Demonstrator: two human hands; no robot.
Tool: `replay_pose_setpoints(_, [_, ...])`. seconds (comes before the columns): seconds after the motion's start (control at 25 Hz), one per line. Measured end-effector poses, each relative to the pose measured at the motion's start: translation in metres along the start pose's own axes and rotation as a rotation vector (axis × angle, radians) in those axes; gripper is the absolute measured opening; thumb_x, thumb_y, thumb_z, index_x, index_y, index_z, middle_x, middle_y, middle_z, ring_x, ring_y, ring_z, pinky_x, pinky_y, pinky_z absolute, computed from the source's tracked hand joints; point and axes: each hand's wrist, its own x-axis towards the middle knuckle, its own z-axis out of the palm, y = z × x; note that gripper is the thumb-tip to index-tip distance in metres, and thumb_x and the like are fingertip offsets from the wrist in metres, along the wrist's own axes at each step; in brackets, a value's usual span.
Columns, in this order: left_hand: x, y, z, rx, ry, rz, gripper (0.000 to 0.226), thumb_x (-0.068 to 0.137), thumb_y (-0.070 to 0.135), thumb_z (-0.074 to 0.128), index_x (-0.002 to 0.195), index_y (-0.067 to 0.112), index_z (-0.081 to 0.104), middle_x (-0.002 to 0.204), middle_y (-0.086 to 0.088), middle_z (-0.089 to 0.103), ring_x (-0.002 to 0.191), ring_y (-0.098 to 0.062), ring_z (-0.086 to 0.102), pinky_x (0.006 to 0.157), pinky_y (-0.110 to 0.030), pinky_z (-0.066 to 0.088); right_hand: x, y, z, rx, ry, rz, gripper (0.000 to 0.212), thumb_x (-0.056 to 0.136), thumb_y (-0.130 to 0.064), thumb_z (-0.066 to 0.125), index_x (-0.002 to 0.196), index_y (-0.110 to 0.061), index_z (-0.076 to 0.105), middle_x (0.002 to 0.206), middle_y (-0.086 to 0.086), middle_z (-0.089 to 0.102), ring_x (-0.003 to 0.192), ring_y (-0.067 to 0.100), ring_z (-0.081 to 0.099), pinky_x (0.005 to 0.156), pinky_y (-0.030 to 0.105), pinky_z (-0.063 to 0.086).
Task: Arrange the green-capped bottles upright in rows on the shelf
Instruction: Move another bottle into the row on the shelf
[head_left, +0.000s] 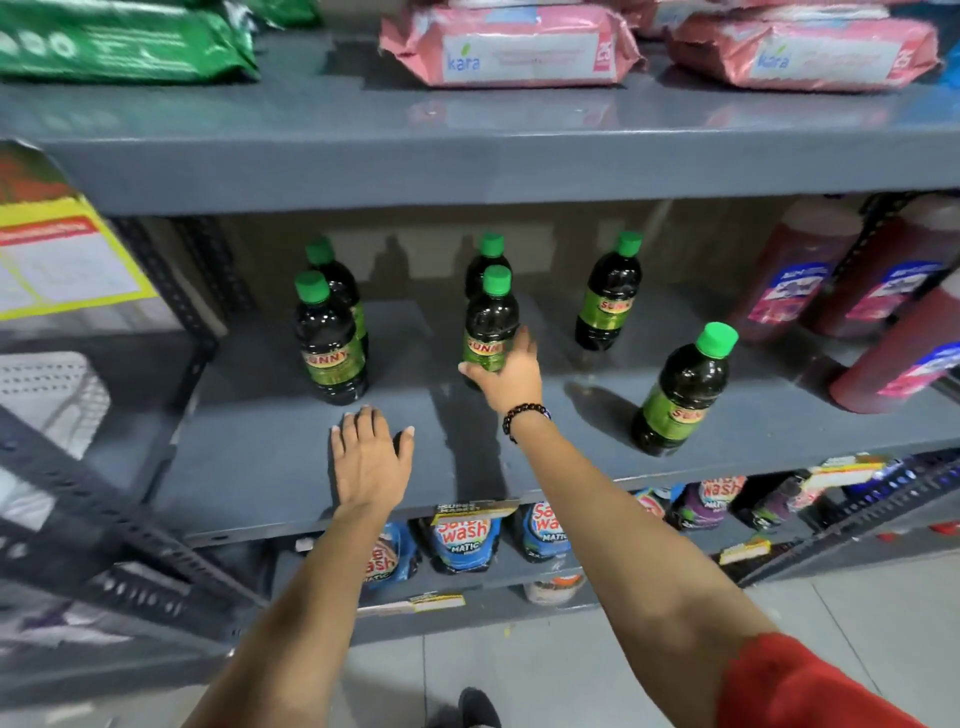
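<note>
Forearms nearest camera, both reaching onto the grey shelf (249, 467). Right hand (506, 374) wraps the lower label of the centre-front bottle (489, 325), fingers curled round it, likely nudging it into line. Left hand (370, 460) lies flat on the shelf, fingers spread, holding nothing, probably bracing. Six green-capped bottles upright: left pair (328, 343), centre pair, one back right (608, 293), one stray front right (680, 395), well apart from the rest. Red bottles (795, 270) far right.

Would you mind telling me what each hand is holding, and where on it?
The right hand grips the middle front green-capped bottle around its lower labelled body. The left hand holds nothing; it lies flat on the shelf.
</note>
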Motion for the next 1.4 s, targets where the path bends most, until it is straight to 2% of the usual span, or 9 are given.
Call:
replay_pose_setpoints(0.28, [0.000, -0.004, 0.004, -0.051, 0.050, -0.010, 0.066, 0.084, 0.044, 0.025, 0.115, -0.006, 0.056, 0.120, -0.027, 0.060, 0.115, -0.044, 0.051, 0.100, -0.055, 0.038, 0.011, -0.004, 0.003, 0.079, 0.032, 0.061, 0.057, 0.074, -0.015, 0.074, 0.119, 0.002, 0.043, 0.119, 0.021, 0.062, 0.108, 0.036, 0.060, 0.088, 0.037, 0.049])
replay_pose_setpoints(0.52, [-0.005, -0.005, -0.001, -0.076, 0.014, 0.005, 0.063, 0.086, 0.040, 0.028, 0.114, -0.009, 0.055, 0.118, -0.029, 0.060, 0.114, -0.045, 0.051, 0.098, -0.056, 0.038, -0.030, 0.000, -0.018, 0.036, -0.029, 0.083, 0.056, 0.072, -0.011, 0.075, 0.118, 0.000, 0.044, 0.119, 0.018, 0.062, 0.109, 0.031, 0.060, 0.088, 0.033, 0.048])
replay_pose_setpoints(0.76, [-0.006, -0.007, -0.004, -0.101, -0.042, 0.029, 0.065, 0.085, 0.040, 0.026, 0.115, -0.011, 0.052, 0.119, -0.030, 0.058, 0.115, -0.045, 0.047, 0.099, -0.056, 0.034, -0.074, 0.006, -0.033, 0.006, -0.013, 0.103, 0.065, 0.072, -0.009, 0.075, 0.128, -0.005, 0.042, 0.124, 0.014, 0.060, 0.099, 0.019, 0.054, 0.083, 0.026, 0.041])
replay_pose_setpoints(1.0, [-0.005, -0.009, -0.001, -0.104, -0.050, 0.035, 0.063, 0.085, 0.039, 0.026, 0.110, -0.012, 0.054, 0.113, -0.031, 0.060, 0.111, -0.046, 0.051, 0.096, -0.056, 0.039, -0.080, 0.008, -0.036, 0.026, -0.021, 0.120, 0.066, 0.072, -0.007, 0.075, 0.128, -0.006, 0.042, 0.125, 0.015, 0.059, 0.102, 0.019, 0.054, 0.083, 0.026, 0.039])
replay_pose_setpoints(1.12, [-0.003, -0.011, -0.002, -0.113, -0.065, 0.063, 0.057, 0.088, 0.037, 0.037, 0.113, -0.012, 0.053, 0.118, -0.032, 0.058, 0.115, -0.047, 0.048, 0.098, -0.057, 0.035, -0.084, 0.004, -0.036, 0.052, -0.047, 0.091, 0.072, 0.072, -0.005, 0.076, 0.132, -0.006, 0.037, 0.127, 0.014, 0.055, 0.111, 0.022, 0.054, 0.087, 0.028, 0.040])
replay_pose_setpoints(1.16, [-0.002, -0.014, -0.002, -0.116, -0.052, 0.080, 0.053, 0.090, 0.034, 0.043, 0.114, -0.012, 0.052, 0.120, -0.032, 0.056, 0.117, -0.047, 0.045, 0.100, -0.058, 0.033, -0.088, 0.004, -0.035, 0.081, -0.016, 0.056, 0.077, 0.071, -0.006, 0.077, 0.135, -0.005, 0.034, 0.130, 0.014, 0.052, 0.113, 0.020, 0.051, 0.093, 0.031, 0.041])
replay_pose_setpoints(1.24, [-0.003, -0.024, -0.003, -0.132, 0.003, 0.095, 0.048, 0.090, 0.029, 0.052, 0.115, -0.012, 0.051, 0.122, -0.032, 0.055, 0.121, -0.048, 0.041, 0.103, -0.059, 0.030, -0.101, 0.003, -0.028, 0.104, 0.196, -0.029, 0.085, 0.071, -0.016, 0.079, 0.140, -0.005, 0.029, 0.133, 0.014, 0.044, 0.119, 0.021, 0.046, 0.104, 0.035, 0.039])
replay_pose_setpoints(1.32, [-0.006, -0.040, -0.008, -0.143, 0.048, 0.089, 0.048, 0.091, 0.029, 0.050, 0.115, -0.012, 0.052, 0.121, -0.032, 0.055, 0.122, -0.048, 0.042, 0.103, -0.060, 0.030, -0.114, -0.004, -0.018, 0.073, 0.460, -0.136, 0.074, 0.074, -0.024, 0.077, 0.133, -0.003, 0.038, 0.117, 0.010, 0.046, 0.112, 0.025, 0.049, 0.097, 0.036, 0.043])
replay_pose_setpoints(1.4, [-0.010, -0.062, -0.013, -0.120, 0.071, 0.066, 0.054, 0.088, 0.035, 0.041, 0.114, -0.010, 0.054, 0.121, -0.031, 0.057, 0.122, -0.048, 0.043, 0.102, -0.060, 0.031, -0.121, -0.022, -0.005, 0.063, 0.562, -0.279, 0.051, 0.076, -0.019, 0.073, 0.117, -0.001, 0.049, 0.100, 0.002, 0.043, 0.093, 0.024, 0.051, 0.084, 0.037, 0.047])
